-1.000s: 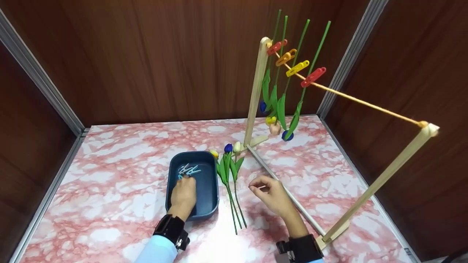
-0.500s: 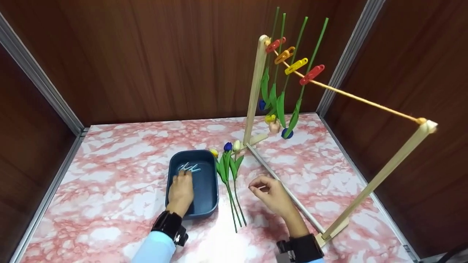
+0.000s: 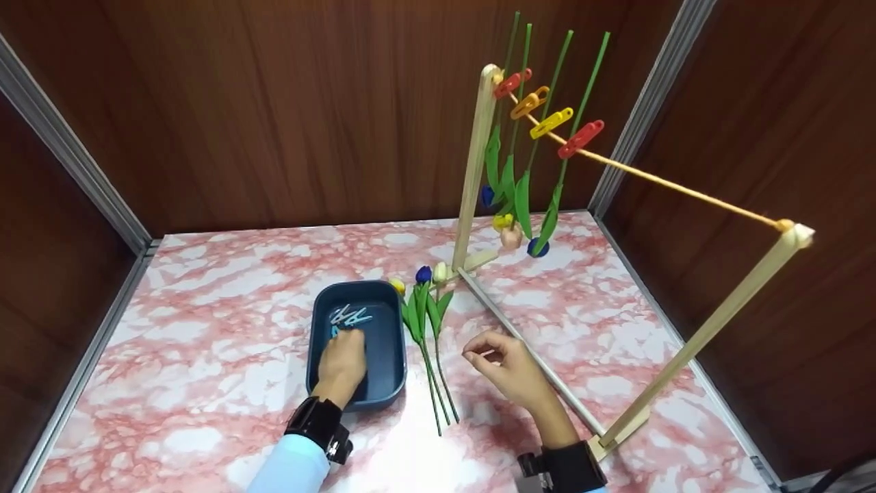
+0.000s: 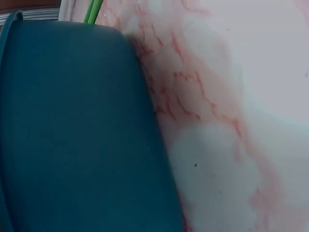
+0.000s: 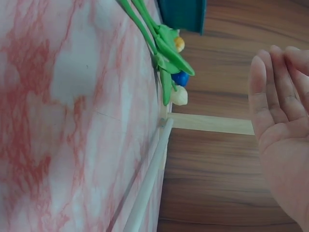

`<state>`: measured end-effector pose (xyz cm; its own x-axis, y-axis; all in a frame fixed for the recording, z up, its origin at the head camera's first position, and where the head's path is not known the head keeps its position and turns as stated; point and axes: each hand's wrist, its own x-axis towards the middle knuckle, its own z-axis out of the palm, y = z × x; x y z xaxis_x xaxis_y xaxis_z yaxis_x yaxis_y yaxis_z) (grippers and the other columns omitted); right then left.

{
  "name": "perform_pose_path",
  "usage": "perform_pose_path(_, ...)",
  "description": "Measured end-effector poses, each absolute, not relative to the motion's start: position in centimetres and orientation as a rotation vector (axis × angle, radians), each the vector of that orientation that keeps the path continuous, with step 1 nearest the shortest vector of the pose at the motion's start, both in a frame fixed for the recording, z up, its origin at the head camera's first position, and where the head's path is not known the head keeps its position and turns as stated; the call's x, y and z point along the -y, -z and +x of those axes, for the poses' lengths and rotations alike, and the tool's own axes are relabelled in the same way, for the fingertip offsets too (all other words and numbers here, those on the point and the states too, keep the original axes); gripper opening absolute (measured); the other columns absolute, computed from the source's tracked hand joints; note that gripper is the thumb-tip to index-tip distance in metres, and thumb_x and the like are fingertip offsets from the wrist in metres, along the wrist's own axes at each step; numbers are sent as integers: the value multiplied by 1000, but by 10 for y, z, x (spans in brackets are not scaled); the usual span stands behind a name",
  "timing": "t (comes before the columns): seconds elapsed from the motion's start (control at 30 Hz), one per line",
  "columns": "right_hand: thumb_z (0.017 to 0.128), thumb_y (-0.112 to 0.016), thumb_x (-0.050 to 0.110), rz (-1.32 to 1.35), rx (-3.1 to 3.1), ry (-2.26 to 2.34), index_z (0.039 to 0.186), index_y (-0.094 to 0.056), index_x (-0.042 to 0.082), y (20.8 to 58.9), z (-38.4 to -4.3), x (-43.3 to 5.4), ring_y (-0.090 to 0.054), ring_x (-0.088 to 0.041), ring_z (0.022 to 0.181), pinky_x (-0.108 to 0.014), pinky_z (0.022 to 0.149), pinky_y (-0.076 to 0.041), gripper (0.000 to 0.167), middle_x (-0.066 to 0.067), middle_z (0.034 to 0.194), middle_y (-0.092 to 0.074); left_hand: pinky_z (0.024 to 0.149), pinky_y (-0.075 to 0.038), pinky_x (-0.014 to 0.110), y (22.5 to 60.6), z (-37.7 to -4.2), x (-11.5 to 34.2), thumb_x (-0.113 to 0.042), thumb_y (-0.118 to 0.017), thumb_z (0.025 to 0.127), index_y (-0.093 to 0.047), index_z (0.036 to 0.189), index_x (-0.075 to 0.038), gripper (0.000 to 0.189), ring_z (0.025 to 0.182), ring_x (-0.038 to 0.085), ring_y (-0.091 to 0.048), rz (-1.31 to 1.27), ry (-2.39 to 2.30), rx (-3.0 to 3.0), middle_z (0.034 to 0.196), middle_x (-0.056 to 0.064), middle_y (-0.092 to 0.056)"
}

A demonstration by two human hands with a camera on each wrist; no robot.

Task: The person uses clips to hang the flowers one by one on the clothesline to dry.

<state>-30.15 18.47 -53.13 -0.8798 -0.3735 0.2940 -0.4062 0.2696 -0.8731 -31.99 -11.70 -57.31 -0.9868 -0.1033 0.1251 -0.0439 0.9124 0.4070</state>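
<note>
My left hand reaches down into a dark blue bin, knuckles up; its fingertips are hidden, and I cannot tell whether they pinch anything. Several pale blue and whitish clothespins lie just beyond the knuckles, with a bright blue bit beside the fingers. In the left wrist view the bin's outer wall fills the left side. My right hand hovers over the table right of the bin, its fingers loosely bent with nothing in them. Between hand and bin lie artificial tulips with blue, white and yellow heads.
A wooden stand with a cord strung between its posts is at the right. Four-coloured rows aside, red, orange and yellow clothespins hold upside-down tulips there. A grey bar joins the posts' feet.
The left hand's fingers stretched toward the clothespins half a second ago and are now drawn in, knuckles up. The clothespins have shifted slightly. My right hand has stayed nearly still.
</note>
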Motion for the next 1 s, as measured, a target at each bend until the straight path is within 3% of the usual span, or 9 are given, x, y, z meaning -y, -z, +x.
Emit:
perform_pose_path(0.13, 99, -74, 5, 769, 2479, -1723, 99, -77, 8, 532, -300, -184, -70, -12, 87, -30, 82, -61, 5, -8, 97, -77, 81, -62, 57, 571, -321, 119, -1, -74, 90, -71, 114, 12, 28, 108, 50, -65, 236, 530, 2846, 115, 30, -68)
perform_pose_path(0.23, 99, -74, 4, 770, 2469, -1718, 99, -77, 9, 533, -298, -183, -71, -12, 87, -30, 81, -61, 6, -6, 96, -77, 84, -61, 57, 569, -323, 116, 2, -65, 95, -65, 123, 17, 32, 110, 50, -64, 337, 499, 2886, 117, 33, -65)
perform_pose_path(0.37, 99, -74, 3, 817, 2438, -1715, 100, -77, 9, 532, -297, -182, -72, -13, 87, -29, 80, -62, 6, -6, 96, -78, 83, -61, 59, 568, -326, 113, 7, -52, 100, -67, 118, 18, 26, 104, 49, -70, 389, 490, 2928, 111, 34, -69)
perform_pose_path(0.53, 99, -74, 4, 845, 2423, -1722, 100, -77, 7, 533, -299, -181, -71, -14, 86, -29, 79, -61, 5, -8, 96, -77, 75, -62, 60, 570, -325, 112, 8, -52, 100, -71, 105, 12, 20, 92, 50, -73, 297, 523, 2854, 102, 33, -72)
perform_pose_path(0.63, 99, -74, 3, 833, 2438, -1719, 100, -77, 7, 533, -300, -180, -71, -14, 86, -29, 79, -61, 5, -8, 96, -77, 70, -61, 61, 569, -321, 112, 7, -57, 99, -72, 96, 9, 16, 87, 51, -74, 234, 593, 2798, 98, 33, -73)
perform_pose_path(0.77, 98, -75, 4, 831, 2477, -1660, 100, -77, 8, 529, -303, -178, -71, -14, 88, -32, 82, -62, 6, -6, 97, -78, 70, -60, 62, 559, -317, 111, 0, -73, 95, -74, 88, 3, 7, 87, 49, -75, 161, 674, 2723, 95, 28, -75)
perform_pose_path(0.87, 98, -75, 1, 857, 2478, -1606, 99, -77, 8, 523, -309, -173, -72, -16, 89, -38, 84, -63, 7, -4, 97, -77, 73, -60, 60, 543, -316, 108, -6, -82, 91, -76, 89, -2, 8, 89, 46, -75, 98, 752, 2668, 94, 22, -77)
perform_pose_path(1.0, 97, -74, -2, 935, 2442, -1533, 100, -76, 4, 512, -321, -165, -73, -24, 91, -44, 87, -63, 8, -7, 98, -77, 74, -61, 54, 517, -316, 99, -10, -85, 91, -78, 92, -5, 8, 88, 39, -76, 35, 894, 2599, 92, 15, -79)
